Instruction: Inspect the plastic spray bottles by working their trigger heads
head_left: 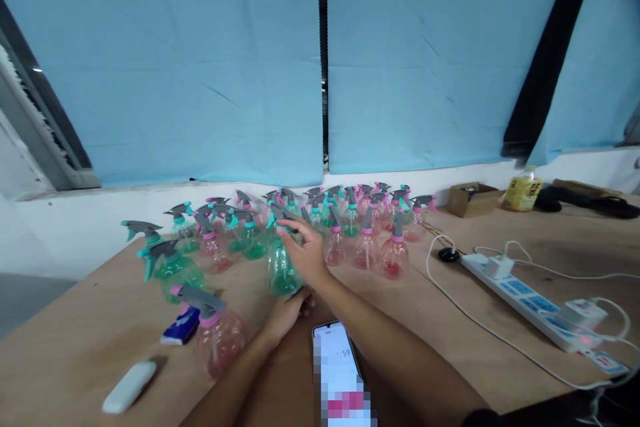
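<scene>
Head-camera view, looking down across a wooden table [90, 340] toward a wall hung with blue curtains [200, 60].

Near the middle of the table, a green spray bottle [281, 267] standing upright, with a grey and teal trigger head. Right hand [306, 255] reaching in from the near edge, fingers loosely spread and curved over the bottle's neck and trigger, touching it; whether actually clasped round it, cannot tell. Left hand [289, 312] lower down, at the base of the same bottle, fingers [305, 299] partly curled against its bottom; how firm the hold is, cannot tell, since the picture is blurred there.

Behind the bottle, toward the far edge, a crowded cluster of spray bottles [350, 227], some green, some pink, all with grey trigger heads, standing close together. Toward the left edge, two more green bottles [173, 267] set a little apart from the cluster. Nearer the near edge, a pink spray bottle [220, 333] just left of the left forearm.

Beside that pink bottle, a small blue and white packet [180, 328] lying flat. Further toward the near left corner, a white oblong object [129, 387], well apart from the hands.

At the near edge, between the two forearms, a phone [340, 373] lying face up with its screen lit.

Toward the right edge, a white power strip [530, 300] with plugs and white cables [450, 293] trailing across the wood. At the far right corner, a small cardboard box [473, 199] and a yellow bottle [521, 190] just beside it.
</scene>
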### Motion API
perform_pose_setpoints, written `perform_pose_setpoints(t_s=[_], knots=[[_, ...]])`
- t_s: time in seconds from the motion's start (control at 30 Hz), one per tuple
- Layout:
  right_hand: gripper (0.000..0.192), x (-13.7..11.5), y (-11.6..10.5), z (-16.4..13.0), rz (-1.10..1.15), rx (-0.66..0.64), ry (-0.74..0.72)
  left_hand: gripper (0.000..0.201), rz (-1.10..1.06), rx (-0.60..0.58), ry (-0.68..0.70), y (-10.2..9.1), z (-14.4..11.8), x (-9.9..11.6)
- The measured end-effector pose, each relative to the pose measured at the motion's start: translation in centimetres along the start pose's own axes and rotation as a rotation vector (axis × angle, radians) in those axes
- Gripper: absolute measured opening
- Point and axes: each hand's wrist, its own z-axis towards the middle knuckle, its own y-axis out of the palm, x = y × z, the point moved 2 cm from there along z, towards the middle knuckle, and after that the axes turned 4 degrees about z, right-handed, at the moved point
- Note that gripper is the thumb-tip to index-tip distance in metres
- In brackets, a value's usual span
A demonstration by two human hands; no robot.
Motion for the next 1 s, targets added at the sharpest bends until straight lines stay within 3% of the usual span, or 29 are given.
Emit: perform_pose_setpoints(t_s=[0.17,0.3,0.53,0.77,1.0], knots=[[0.025,0.9,-2.4,1.4,0.078,0.216,0.03,0.028,0.006,-0.044,-0.013,-0.2,0.2,0.1],[0.037,1.9,-4.5,2.1,0.208,0.273,0.028,0.025,0.019,-0.029,0.002,-0.4,0.2,0.3],[0.043,3.4,-7.4,1.3,0.19,0.188,0.16,0.03,-0.135,0.157,-0.036,-0.7,-0.1,0.6],[0.031,4.5,-7.3,0.3,0.092,-0.082,0.171,0.021,-0.212,0.151,-0.045,-0.6,-0.5,1.3],[0.034,6.2,-7.0,-1.0,0.134,-0.129,0.232,0.022,-0.176,0.134,-0.047,-0.5,-0.3,1.2]])
